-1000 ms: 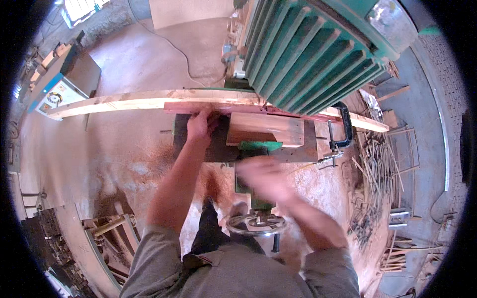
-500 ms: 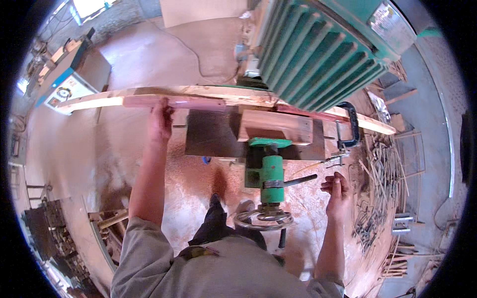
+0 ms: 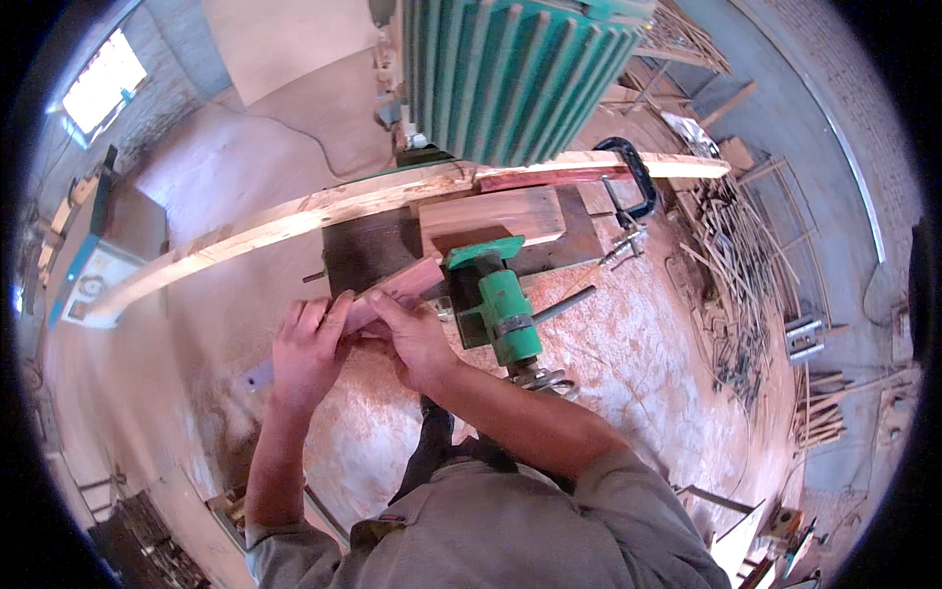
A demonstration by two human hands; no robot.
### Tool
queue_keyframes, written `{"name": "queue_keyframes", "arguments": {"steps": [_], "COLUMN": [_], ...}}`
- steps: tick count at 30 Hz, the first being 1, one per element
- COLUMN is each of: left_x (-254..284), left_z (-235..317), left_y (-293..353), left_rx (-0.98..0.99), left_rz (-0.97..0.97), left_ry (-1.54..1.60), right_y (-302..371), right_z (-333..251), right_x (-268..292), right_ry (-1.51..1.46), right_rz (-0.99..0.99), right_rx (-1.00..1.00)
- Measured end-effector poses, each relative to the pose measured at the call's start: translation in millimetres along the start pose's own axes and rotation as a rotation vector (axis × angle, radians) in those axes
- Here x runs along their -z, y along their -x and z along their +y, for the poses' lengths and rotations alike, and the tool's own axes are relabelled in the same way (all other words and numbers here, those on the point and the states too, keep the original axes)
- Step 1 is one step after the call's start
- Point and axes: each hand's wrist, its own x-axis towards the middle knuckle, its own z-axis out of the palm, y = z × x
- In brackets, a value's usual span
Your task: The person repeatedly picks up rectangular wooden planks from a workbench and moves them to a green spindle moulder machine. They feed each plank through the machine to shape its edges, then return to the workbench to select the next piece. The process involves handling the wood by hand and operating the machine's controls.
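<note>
A reddish wooden piece (image 3: 417, 278) lies tilted in front of me, gripped by both hands. My left hand (image 3: 312, 339) is closed around its nearer part, and my right hand (image 3: 412, 334) holds it close beside, thumb on top. Its far end reaches near the green clamp screw (image 3: 505, 314) of a machine. That clamp's plate (image 3: 484, 251) faces a wood block (image 3: 496, 218) on the dark machine table (image 3: 373, 247). Behind the block a long pale beam (image 3: 314, 204) runs across, with a red wood strip (image 3: 559, 178) against it.
A large ribbed green motor (image 3: 510, 79) hangs above the beam. A black C-clamp (image 3: 636, 182) grips at the beam's right part. Scrap sticks (image 3: 731, 294) lie heaped on the right floor. A grey cabinet (image 3: 123, 236) stands at the left. A handwheel (image 3: 545, 382) sits below the clamp screw.
The reddish wooden piece has come off the front of the beam toward me in my left hand. My right hand has moved left from beside the clamp lever and taken hold of it. My view has turned.
</note>
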Motion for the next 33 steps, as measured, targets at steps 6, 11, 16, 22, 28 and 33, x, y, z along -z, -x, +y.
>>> {"name": "queue_keyframes", "arguments": {"steps": [6,11,16,22,28,33], "left_x": [26,-11,-42,-60,-59,-44], "left_z": [-30,-33,-27,-24,-19,-16], "left_y": [41,54,60,46,53,54], "left_rx": [0.381,0.835,0.929,0.94,0.952,0.954], "left_rz": [-0.193,-0.099,0.078,0.316,0.512,0.587], "left_ry": [0.254,1.415,1.593,1.583,1.675,1.604], "right_y": [15,20,61,48,2,15], "right_z": [-67,-109,-243,-322,-313,-346], "right_x": [26,61,182,407,385,383], "right_ry": [0.043,0.225,0.845,0.798,0.416,0.639], "right_rz": [0.158,0.03,0.588,0.599,0.051,0.105], "right_rx": [0.073,-0.008,0.625,0.575,0.223,0.331]}}
